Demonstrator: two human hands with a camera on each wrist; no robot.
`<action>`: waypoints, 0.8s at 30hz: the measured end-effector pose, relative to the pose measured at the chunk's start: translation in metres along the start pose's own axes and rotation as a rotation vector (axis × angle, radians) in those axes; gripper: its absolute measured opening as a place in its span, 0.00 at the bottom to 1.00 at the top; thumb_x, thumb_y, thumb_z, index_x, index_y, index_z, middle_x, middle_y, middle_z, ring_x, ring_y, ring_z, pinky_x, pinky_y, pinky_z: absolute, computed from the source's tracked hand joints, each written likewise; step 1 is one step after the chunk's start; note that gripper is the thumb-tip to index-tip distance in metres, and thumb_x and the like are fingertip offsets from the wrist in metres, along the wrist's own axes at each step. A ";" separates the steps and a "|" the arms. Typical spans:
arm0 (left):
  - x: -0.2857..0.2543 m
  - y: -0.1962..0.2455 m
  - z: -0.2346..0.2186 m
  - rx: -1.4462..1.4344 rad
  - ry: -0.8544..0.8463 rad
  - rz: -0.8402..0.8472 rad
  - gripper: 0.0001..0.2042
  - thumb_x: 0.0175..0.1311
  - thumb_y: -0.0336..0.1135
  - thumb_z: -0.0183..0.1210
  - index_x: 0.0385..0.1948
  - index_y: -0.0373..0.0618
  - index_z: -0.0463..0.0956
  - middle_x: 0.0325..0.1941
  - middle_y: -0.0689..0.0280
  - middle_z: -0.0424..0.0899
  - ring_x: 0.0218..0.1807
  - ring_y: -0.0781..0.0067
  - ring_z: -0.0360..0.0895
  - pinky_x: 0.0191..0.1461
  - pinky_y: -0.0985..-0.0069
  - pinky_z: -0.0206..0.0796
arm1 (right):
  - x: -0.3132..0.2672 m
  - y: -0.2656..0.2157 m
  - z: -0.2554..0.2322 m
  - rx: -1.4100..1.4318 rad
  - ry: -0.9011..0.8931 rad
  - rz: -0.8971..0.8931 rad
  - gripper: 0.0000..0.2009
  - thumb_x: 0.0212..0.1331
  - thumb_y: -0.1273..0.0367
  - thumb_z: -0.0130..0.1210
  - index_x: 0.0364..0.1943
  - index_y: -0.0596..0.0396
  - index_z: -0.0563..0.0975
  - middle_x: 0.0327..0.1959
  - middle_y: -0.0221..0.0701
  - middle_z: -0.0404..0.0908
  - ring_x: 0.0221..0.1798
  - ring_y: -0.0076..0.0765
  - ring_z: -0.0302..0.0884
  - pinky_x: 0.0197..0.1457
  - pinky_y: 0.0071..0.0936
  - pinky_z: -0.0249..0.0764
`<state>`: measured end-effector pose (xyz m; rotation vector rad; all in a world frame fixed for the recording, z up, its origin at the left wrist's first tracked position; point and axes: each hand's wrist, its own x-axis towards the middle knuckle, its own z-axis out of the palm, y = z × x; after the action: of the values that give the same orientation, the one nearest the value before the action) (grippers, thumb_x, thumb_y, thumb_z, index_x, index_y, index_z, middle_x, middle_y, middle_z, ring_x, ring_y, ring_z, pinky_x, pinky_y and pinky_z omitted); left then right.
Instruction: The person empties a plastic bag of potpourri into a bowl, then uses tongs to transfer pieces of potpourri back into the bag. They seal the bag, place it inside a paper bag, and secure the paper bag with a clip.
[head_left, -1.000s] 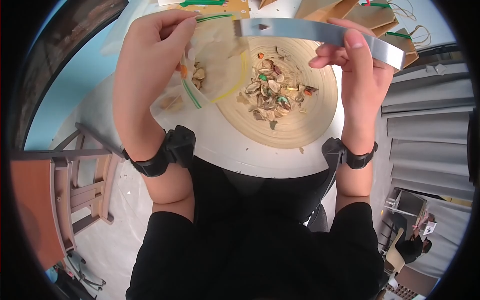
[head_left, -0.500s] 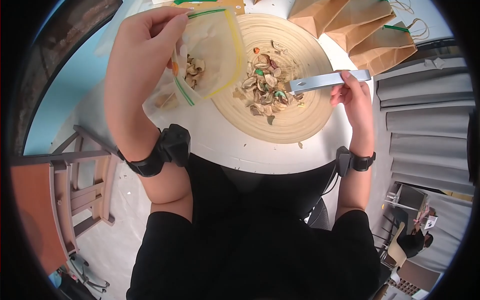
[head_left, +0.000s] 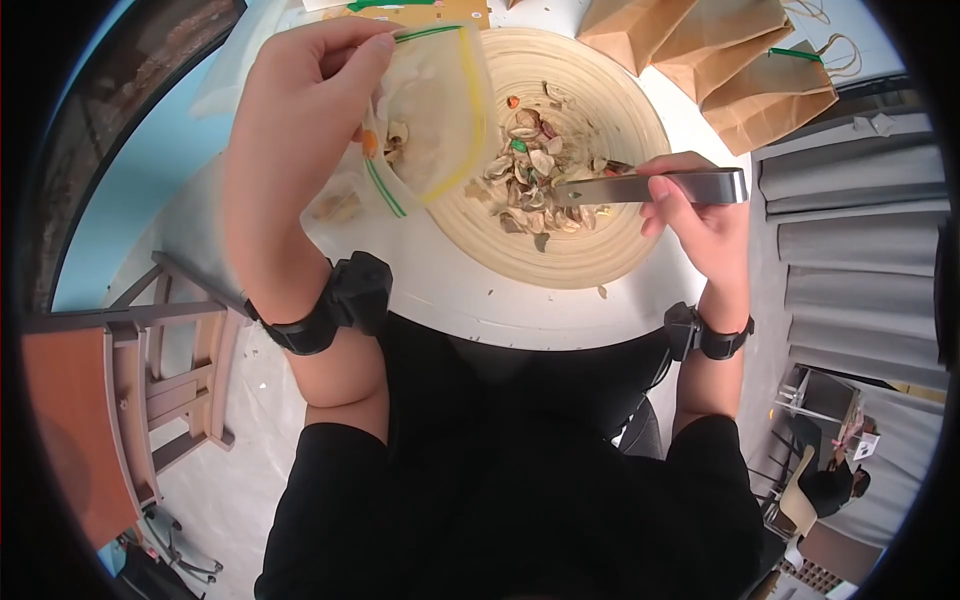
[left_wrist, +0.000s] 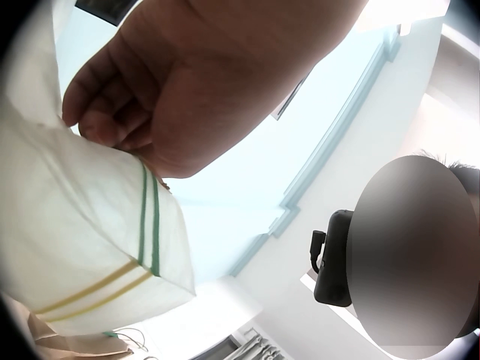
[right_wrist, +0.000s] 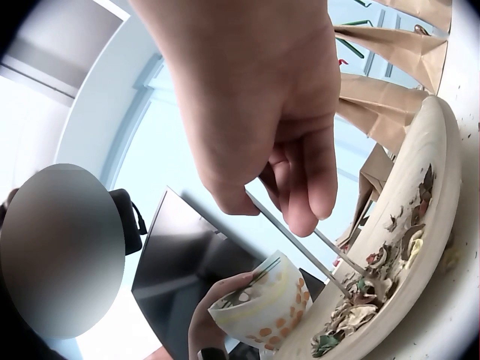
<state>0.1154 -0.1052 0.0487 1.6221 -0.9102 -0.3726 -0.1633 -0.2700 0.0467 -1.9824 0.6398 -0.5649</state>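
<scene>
The left hand (head_left: pixel 305 110) pinches the rim of a translucent zip bag (head_left: pixel 435 120) with green and yellow stripes, holding it open at the plate's left; some dried pieces (head_left: pixel 396 140) lie inside. Metal tongs (head_left: pixel 700 186) are gripped by the right hand (head_left: pixel 700 215) between thumb and fingers. Their tips reach into a heap of dried petals (head_left: pixel 530 185) on the round wooden plate (head_left: pixel 610 90). In the right wrist view the two arms of the tongs (right_wrist: pixel 300 244) stand a little apart, their ends among the petals; whether they clasp a piece I cannot tell.
Brown paper bags (head_left: pixel 745 85) stand at the back right, beyond the plate. Another clear bag (head_left: pixel 335 205) lies on the white table (head_left: pixel 450 310) at the left. Loose crumbs lie near the front edge. A wooden chair (head_left: pixel 175 370) stands at the left.
The right hand has brought the tongs from beside the zip bag down to the right, then leftward into the petal heap. The left hand and its bag have shifted slightly.
</scene>
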 end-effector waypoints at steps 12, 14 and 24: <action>0.002 -0.003 0.002 0.037 -0.022 -0.005 0.13 0.65 0.34 0.56 0.42 0.32 0.80 0.22 0.70 0.78 0.22 0.85 0.71 0.25 0.81 0.64 | 0.038 -0.051 0.034 0.338 0.209 -0.442 0.12 0.64 0.71 0.57 0.45 0.68 0.79 0.25 0.37 0.82 0.25 0.28 0.81 0.31 0.20 0.77; 0.003 -0.004 0.000 0.002 -0.038 -0.011 0.13 0.65 0.34 0.56 0.43 0.32 0.81 0.22 0.70 0.78 0.22 0.85 0.70 0.25 0.82 0.64 | 0.033 -0.045 0.023 0.267 0.257 -0.401 0.12 0.65 0.69 0.56 0.44 0.68 0.79 0.25 0.37 0.82 0.24 0.28 0.81 0.31 0.21 0.77; 0.005 -0.013 -0.004 -0.023 -0.015 0.013 0.13 0.66 0.34 0.56 0.44 0.34 0.81 0.22 0.71 0.77 0.21 0.86 0.69 0.24 0.83 0.61 | -0.022 0.017 -0.019 0.117 0.219 0.104 0.10 0.64 0.70 0.54 0.38 0.66 0.80 0.20 0.32 0.78 0.18 0.25 0.74 0.24 0.20 0.70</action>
<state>0.1259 -0.1062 0.0391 1.5935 -0.9246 -0.3856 -0.1950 -0.2754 0.0373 -1.7817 0.8209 -0.7451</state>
